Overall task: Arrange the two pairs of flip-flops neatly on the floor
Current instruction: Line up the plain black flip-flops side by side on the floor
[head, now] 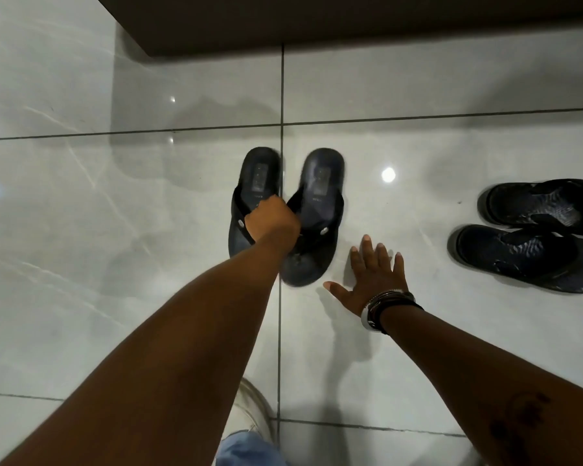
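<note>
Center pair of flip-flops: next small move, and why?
Probably set it down and square it up. The left hand grips the center pair by its straps, with the soles splayed apart and blurred. The right hand is open, and the second pair lies sideways at right.

Black flip-flops [320, 213] on glossy pale-grey marbled tiles [115, 230]

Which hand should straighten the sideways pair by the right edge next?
Probably right. The right hand is open and flat on the floor, nearer the sideways pair. The left hand is closed on the centre pair.
</note>
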Motion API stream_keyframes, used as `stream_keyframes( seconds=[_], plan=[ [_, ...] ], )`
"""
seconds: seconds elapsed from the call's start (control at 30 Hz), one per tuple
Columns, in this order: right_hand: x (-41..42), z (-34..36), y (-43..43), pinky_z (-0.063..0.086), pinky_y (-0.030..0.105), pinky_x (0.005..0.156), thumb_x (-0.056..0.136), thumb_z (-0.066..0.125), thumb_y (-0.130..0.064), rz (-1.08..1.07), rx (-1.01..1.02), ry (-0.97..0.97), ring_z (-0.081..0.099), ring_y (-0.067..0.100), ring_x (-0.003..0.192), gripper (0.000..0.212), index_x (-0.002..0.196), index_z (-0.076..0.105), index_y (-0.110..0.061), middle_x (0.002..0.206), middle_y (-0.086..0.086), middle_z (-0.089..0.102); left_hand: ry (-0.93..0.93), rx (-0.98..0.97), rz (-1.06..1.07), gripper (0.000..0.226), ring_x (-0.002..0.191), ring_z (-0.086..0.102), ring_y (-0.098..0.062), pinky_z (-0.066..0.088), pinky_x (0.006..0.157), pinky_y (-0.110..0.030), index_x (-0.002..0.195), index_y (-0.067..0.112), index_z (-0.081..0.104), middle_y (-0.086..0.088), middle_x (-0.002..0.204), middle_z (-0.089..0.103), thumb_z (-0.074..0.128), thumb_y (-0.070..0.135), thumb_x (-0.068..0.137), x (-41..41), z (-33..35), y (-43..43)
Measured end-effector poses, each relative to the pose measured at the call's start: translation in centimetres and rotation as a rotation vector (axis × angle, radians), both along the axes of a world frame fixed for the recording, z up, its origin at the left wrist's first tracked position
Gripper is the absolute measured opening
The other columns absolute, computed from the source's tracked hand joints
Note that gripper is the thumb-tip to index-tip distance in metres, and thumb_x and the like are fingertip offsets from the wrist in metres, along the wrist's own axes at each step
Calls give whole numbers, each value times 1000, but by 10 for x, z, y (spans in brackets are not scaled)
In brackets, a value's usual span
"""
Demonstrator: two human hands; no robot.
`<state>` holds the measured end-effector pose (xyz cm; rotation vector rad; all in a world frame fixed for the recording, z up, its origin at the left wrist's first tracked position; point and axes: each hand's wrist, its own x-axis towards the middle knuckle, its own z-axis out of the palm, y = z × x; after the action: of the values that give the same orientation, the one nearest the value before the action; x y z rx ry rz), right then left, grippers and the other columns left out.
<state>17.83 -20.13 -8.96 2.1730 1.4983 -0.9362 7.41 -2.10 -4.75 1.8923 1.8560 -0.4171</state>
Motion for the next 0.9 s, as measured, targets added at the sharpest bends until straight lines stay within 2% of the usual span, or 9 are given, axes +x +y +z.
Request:
stream_keyframes(
  seconds=[0.07, 0.13, 0.33, 0.6, 0.7, 0.77, 0.83, 0.9],
  plan=[
    [6, 0, -2, -5, 56, 117, 74, 8, -84, 23, 7, 2, -9, 31, 148, 100, 152, -3, -23, 161, 5, -20, -62, -7, 127, 22, 92, 69, -34, 54, 83, -41, 100, 8, 65, -14, 100, 71, 62, 25, 87, 9, 1, 0],
    [10, -1, -3, -6, 56, 117, 74, 8, -84, 50, 9, 1, -9, 30, 148, 99, 152, -3, -24, 161, 5, -20, -72, 0, 168, 21, 90, 69, -34, 53, 82, -40, 98, 8, 64, -14, 97, 71, 62, 26, 87, 16, 1, 0],
    [10, -3, -4, -5, 56, 117, 73, 7, -85, 41, 24, 6, -9, 32, 148, 101, 152, -2, -24, 161, 5, -18, -18, 22, 62, 19, 93, 68, -36, 51, 86, -42, 102, 6, 64, -16, 100, 71, 58, 19, 89, 19, -2, 2],
    [8, -2, -3, -4, 55, 117, 74, 11, -84, 2, 27, 33, -7, 31, 148, 99, 152, 0, -24, 161, 6, -16, -11, 59, 1, 19, 94, 67, -37, 48, 85, -41, 102, 5, 64, -16, 100, 69, 57, 17, 90, 21, -4, 6],
    [8, 5, 7, 4, 54, 118, 79, 19, -81, -103, 103, 78, 3, 29, 149, 95, 152, 2, -23, 163, 7, -7, -49, 51, 14, 20, 93, 67, -37, 49, 88, -42, 98, 6, 64, -17, 98, 70, 55, 21, 89, 20, -1, 6],
    [10, 9, 22, 12, 53, 117, 82, 31, -74, -195, 211, 103, 12, 27, 148, 91, 152, 8, -20, 163, 8, 2, -81, 92, 39, 31, 90, 67, -36, 49, 90, -43, 95, 7, 65, -16, 95, 71, 51, 34, 91, 18, 2, 6],
    [16, 13, 43, 18, 51, 116, 84, 43, -67, -241, 307, 157, 18, 27, 146, 89, 151, 12, -18, 162, 10, 7, -110, 241, 55, 44, 89, 67, -34, 51, 87, -41, 95, 7, 68, -15, 95, 71, 45, 45, 91, 6, 7, 9],
    [23, 16, 67, 20, 49, 116, 85, 49, -62, -251, 390, 242, 19, 29, 145, 88, 152, 13, -17, 162, 12, 8, -187, 365, 84, 45, 94, 66, -32, 51, 87, -40, 104, 9, 68, -14, 103, 69, 44, 45, 91, -20, 8, 18]
  ],
)
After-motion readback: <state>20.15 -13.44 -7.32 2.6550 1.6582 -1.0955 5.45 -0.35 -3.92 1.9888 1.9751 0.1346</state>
